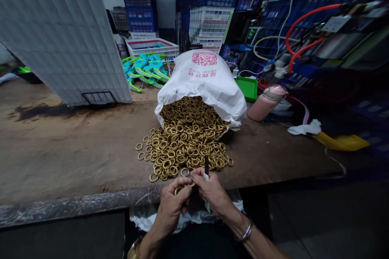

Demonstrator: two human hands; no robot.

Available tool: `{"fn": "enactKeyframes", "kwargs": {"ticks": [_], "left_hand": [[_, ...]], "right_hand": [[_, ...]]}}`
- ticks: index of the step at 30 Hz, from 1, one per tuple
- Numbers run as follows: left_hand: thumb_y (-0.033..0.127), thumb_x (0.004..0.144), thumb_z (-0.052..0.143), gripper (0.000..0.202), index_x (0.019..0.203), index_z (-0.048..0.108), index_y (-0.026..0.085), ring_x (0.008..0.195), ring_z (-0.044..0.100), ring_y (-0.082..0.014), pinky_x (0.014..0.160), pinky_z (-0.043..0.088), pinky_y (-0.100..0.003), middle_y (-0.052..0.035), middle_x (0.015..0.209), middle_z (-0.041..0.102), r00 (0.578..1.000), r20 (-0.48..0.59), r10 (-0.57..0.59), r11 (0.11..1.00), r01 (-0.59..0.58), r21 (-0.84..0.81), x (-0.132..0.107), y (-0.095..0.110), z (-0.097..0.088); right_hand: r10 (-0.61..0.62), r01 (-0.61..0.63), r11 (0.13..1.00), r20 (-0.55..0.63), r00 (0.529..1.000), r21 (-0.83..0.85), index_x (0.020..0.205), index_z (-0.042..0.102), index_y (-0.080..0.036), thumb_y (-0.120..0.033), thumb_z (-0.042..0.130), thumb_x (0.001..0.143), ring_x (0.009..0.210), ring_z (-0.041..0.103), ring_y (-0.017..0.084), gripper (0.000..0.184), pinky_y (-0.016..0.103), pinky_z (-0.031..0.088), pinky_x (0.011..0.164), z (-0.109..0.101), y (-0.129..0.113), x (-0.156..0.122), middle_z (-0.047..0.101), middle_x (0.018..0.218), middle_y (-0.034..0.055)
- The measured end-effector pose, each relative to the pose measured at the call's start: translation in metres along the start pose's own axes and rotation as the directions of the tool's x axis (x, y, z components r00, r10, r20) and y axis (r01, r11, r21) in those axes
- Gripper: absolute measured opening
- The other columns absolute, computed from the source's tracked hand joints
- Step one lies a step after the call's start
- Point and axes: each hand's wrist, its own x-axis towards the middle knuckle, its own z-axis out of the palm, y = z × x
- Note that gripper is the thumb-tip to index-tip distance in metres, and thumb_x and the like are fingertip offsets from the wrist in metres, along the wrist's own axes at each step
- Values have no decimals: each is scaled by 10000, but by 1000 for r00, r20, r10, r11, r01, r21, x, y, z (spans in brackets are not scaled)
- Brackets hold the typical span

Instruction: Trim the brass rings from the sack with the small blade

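Note:
A white sack (203, 79) lies on its side on the worn workbench (75, 149), spilling a heap of brass rings (185, 139). At the bench's front edge my left hand (173, 204) pinches one brass ring (180, 188). Beside it my right hand (212, 192) is closed round a thin dark tool (206, 166) that sticks upward, its tip close to the ring. A bracelet sits on my right wrist. A white bag (158, 220) hangs open below both hands.
A grey gridded panel (60, 28) leans at the left. Teal plastic parts (146, 71) lie behind the sack. A pink bottle (267, 103), green box (247, 88), hoses and stacked crates (209, 20) crowd the right and back.

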Motion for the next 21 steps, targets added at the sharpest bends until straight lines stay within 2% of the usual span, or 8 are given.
{"fn": "enactKeyframes", "kwargs": {"ticks": [2,4,7,11,14,18,21], "left_hand": [[320,649,687,242,805,638,141,378,384,-62,383,277,-176,41,455,503,995,-25,94,991,-91,99,1,-3,0],[288,638,695,194,758,653,142,499,477,-97,461,346,-186,-1,591,586,980,-39,193,971,-186,152,2,-6,1],[292,657,678,164,719,631,147,544,484,-107,497,359,-190,-5,634,591,970,-45,239,959,-229,167,3,-8,0],[374,687,641,238,677,551,153,409,348,-59,411,272,-172,55,472,451,986,-20,168,979,-165,123,3,-8,0],[417,694,625,285,672,508,157,381,293,-43,382,220,-164,75,439,389,993,14,117,987,-118,111,2,-6,0],[441,686,627,313,715,473,170,367,257,-32,352,164,-151,88,452,362,995,95,6,1000,-5,-3,-2,-3,-1],[445,678,632,326,729,461,172,372,253,-21,337,116,-143,70,530,409,985,160,-59,991,77,-113,-6,2,0]], "right_hand": [[32,-33,998,11,999,47,682,480,-175,-470,595,662,331,196,21,317,175,151,330,2,1,-1,296,415,-121],[52,-53,996,21,998,76,679,468,-180,-493,599,654,334,191,26,340,176,142,327,4,2,-3,283,409,-124],[39,-40,997,6,999,69,666,464,-178,-518,602,646,350,204,28,367,179,158,341,6,5,-5,290,418,-119],[-2,2,1000,-7,1000,3,675,499,-166,-539,613,627,381,258,36,393,186,205,377,5,6,-7,336,439,-102],[-32,32,998,-3,999,-51,666,510,-165,-542,608,626,411,295,48,391,190,226,397,4,7,-6,374,455,-85],[-61,62,991,12,998,-119,634,492,-171,-523,551,681,424,305,53,360,189,244,411,3,12,-3,412,473,-70],[-81,83,980,16,997,-183,610,467,-181,-483,466,748,409,306,58,332,190,258,415,1,12,-2,414,471,-66]]}}
